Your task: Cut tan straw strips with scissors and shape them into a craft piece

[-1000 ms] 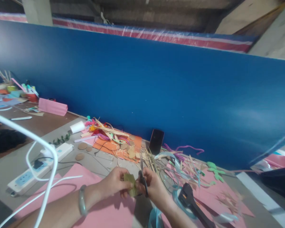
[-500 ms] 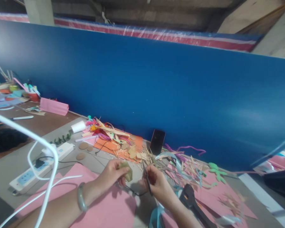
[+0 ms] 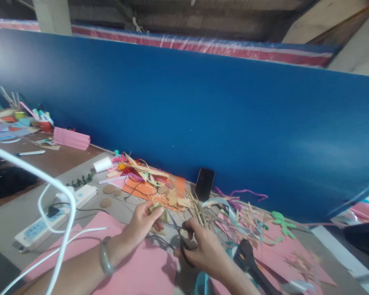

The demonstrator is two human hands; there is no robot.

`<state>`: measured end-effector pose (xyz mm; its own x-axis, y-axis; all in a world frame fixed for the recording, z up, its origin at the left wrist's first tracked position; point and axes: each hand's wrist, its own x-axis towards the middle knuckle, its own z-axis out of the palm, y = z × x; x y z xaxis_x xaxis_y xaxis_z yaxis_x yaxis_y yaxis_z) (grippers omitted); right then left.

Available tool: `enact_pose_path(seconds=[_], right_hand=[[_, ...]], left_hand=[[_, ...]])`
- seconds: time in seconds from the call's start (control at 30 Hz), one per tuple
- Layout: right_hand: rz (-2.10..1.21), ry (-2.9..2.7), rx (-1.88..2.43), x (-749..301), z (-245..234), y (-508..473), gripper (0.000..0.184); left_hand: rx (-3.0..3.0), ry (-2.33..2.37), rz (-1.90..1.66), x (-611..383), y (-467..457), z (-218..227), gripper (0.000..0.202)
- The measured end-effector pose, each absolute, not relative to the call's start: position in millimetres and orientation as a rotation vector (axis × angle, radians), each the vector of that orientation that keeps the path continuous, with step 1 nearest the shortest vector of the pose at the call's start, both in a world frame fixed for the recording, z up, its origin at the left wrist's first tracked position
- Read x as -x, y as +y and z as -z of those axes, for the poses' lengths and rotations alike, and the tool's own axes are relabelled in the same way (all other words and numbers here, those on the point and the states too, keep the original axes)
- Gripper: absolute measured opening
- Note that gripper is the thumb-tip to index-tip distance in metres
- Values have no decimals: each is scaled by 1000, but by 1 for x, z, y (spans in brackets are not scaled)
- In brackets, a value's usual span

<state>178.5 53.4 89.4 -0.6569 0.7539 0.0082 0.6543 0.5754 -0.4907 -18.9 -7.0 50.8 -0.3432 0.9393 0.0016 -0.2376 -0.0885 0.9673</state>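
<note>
My left hand (image 3: 147, 219) pinches a small yellow-green leaf-like piece (image 3: 156, 207) between thumb and fingers. In my right hand (image 3: 199, 243) is a pair of black-handled scissors (image 3: 183, 241), its blades spread and pointing at the piece. The blade tips come close to the piece or touch it; I cannot tell which. A pink sheet (image 3: 138, 266) lies under my left forearm. Just right of my right wrist rests a black glue gun (image 3: 249, 262).
A white power strip (image 3: 53, 217) and a looping white cable (image 3: 63, 196) occupy the left. Behind my hands are an orange sheet (image 3: 138, 187) with scraps and a phone (image 3: 204, 183) leaning on the blue partition (image 3: 184, 110). Dried strips and a green shape (image 3: 282, 223) lie right.
The scissors have swung round and opened, their blades now toward the yellow-green piece. My right hand has turned and spread over the handles. My left hand has tilted the piece and moved slightly left.
</note>
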Motion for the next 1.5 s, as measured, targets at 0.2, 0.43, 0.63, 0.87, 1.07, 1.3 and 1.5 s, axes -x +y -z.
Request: enact_pose_path(seconds=[0.2,0.43,0.63,0.87,1.07,1.3,1.5], right_hand=[[-822,-2586,1204,-177,-89,60,30],[-909,-2516,1172,-179,-82,66,35],[-846,-2522,1183,-183,-80,70,39],[-763,-2537,1188,-184,-79,71,36],[-740,-2530,1193,-186,-75,73,38],[-694,-2534,1251,-185,-78,72,36],[-643,-2554,1230,-183,-75,72,33]], left_hand=[[-825,1200,-1570,19,-8,-49,35],[-883,1160,-1563,20,-6,-52,33],[-916,1149,-1553,22,-6,-51,27],[-971,1177,-1529,23,-7,-50,23],[-952,1143,-1532,24,-7,-50,25],[-937,1151,-1530,22,-8,-50,26],[-921,1143,-1506,23,-7,-44,26]])
